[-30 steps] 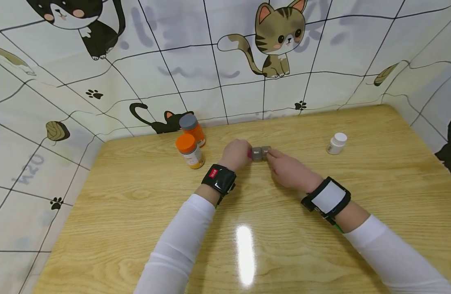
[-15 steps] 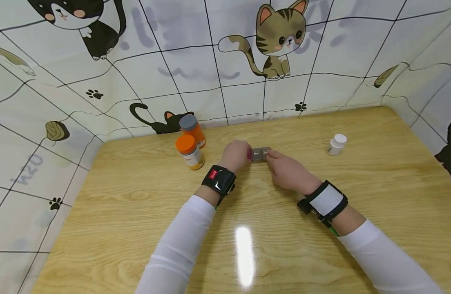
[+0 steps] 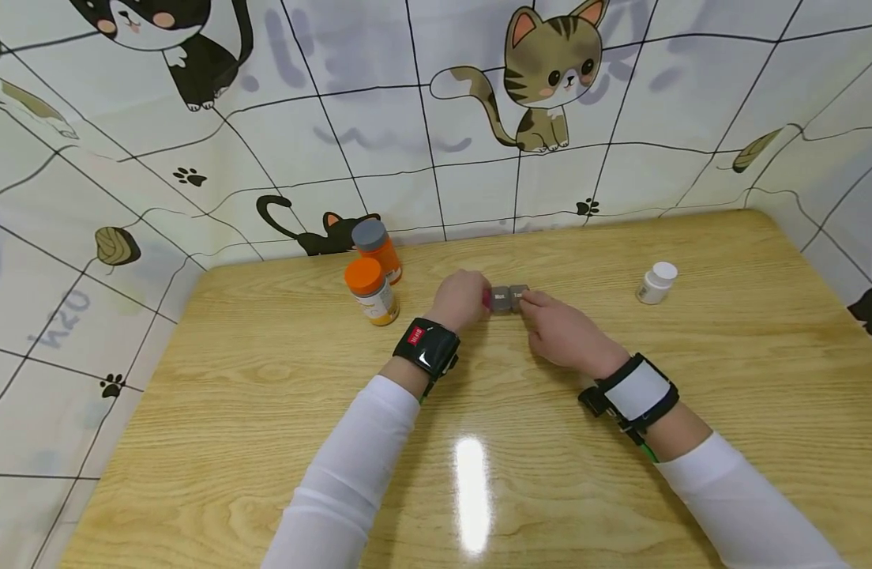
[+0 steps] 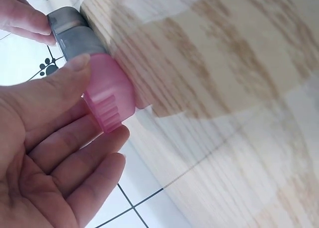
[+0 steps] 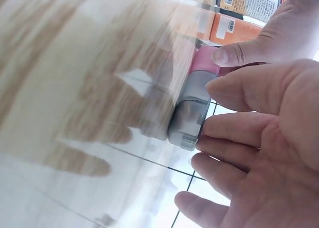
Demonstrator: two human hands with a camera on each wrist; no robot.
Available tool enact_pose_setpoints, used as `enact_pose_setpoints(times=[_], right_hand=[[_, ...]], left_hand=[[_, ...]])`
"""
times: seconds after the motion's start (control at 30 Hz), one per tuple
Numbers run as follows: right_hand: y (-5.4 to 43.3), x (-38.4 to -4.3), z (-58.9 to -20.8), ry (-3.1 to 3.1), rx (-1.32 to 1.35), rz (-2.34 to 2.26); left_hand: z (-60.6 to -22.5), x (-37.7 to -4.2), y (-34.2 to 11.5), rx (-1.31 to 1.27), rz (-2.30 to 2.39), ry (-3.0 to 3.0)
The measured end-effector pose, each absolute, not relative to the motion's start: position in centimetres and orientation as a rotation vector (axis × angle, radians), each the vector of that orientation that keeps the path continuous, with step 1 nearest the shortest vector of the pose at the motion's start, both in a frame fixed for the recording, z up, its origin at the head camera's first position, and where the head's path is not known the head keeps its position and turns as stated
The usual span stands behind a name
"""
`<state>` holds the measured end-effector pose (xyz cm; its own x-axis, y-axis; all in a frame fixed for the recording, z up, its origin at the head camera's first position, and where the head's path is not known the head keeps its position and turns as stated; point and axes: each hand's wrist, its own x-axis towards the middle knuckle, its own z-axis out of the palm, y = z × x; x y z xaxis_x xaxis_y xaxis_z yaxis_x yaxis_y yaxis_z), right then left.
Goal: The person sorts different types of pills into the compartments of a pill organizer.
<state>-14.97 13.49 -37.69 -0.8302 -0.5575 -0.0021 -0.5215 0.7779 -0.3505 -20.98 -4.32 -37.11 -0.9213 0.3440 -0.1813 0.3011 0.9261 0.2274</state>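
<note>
A short pill organizer lies on the wooden table (image 3: 280, 442), with grey compartments (image 3: 500, 298) lettered "Mon" and "Tue" in the head view. Its left end is a pink compartment (image 4: 112, 86), mostly covered by my left hand in the head view. My left hand (image 3: 460, 300) pinches that pink end, thumb on the near side and fingers behind. At the grey end, my right hand (image 3: 567, 336) holds the organizer between thumb and fingers, its fingertips at the "Tue" compartment. The lids look down in the right wrist view.
Left of my left hand stands an orange-capped bottle (image 3: 372, 292), with a grey-capped orange bottle (image 3: 377, 249) behind it. A small white bottle (image 3: 656, 283) stands to the right. A cat-patterned curtain (image 3: 379, 142) hangs along the table's back edge.
My right wrist has dropped and turned slightly, while both hands keep their hold on the pill organizer. The head view has shifted a little.
</note>
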Motion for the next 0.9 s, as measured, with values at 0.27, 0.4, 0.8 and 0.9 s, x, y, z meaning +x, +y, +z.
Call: enact_pose_setpoints(times=[0.27, 0.4, 0.8, 0.9], right_hand=[[12.5, -16.3, -37.6, 2.958, -0.861, -0.617], [11.4, -17.8, -37.5, 2.953, -0.896, -0.591], [10.8, -20.0, -38.5, 2.944, -1.017, -0.427], [10.8, -20.1, -38.5, 2.955, -1.029, -0.413]], left_hand=[[-37.1, -21.1, -4.6, 0.486, 0.328, 2.848], [-37.1, -21.1, -4.7, 0.498, 0.340, 2.860], [-37.1, -21.2, -4.9, 0.532, 0.395, 2.855], [-37.2, -21.4, -5.0, 0.546, 0.406, 2.849]])
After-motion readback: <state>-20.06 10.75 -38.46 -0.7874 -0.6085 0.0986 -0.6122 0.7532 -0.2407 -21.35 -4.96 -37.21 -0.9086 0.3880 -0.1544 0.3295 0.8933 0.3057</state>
